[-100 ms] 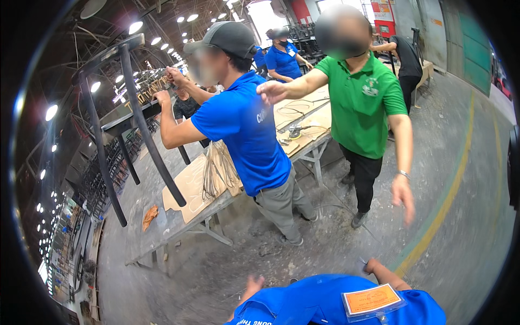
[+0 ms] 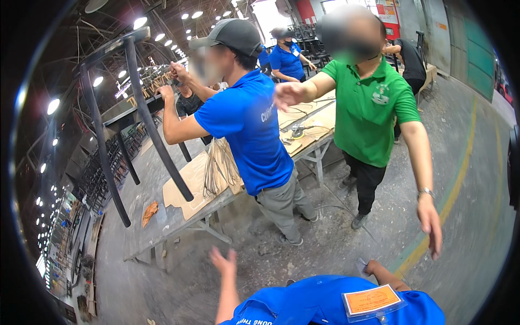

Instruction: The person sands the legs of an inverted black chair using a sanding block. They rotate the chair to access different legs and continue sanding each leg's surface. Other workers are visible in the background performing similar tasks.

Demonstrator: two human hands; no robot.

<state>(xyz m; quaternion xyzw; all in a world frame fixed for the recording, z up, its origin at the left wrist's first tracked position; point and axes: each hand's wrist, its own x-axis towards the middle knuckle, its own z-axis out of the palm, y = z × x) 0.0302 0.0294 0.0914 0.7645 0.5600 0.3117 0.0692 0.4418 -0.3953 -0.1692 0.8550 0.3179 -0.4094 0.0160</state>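
Observation:
My left hand is raised in front of me, fingers spread, with nothing in it. Below and to the right of it is the front of my blue shirt, with an orange badge clipped on. My right hand is low at my right side, mostly turned away, its fingers closed around a small pale flat piece whose kind I cannot make out. Neither hand touches the table. Beyond it, a co-worker in a blue shirt holds up a black chair frame with both hands.
A person in a green shirt stands ahead on the right, arms spread. Brown sheets, a bundle of thin strips and a power tool lie on the tables. Other people work farther back. A yellow floor line runs on the right.
My left hand has risen and moved left, away from my shirt. The person in green has shifted right, their lower arm swinging outward. My right hand has hardly moved.

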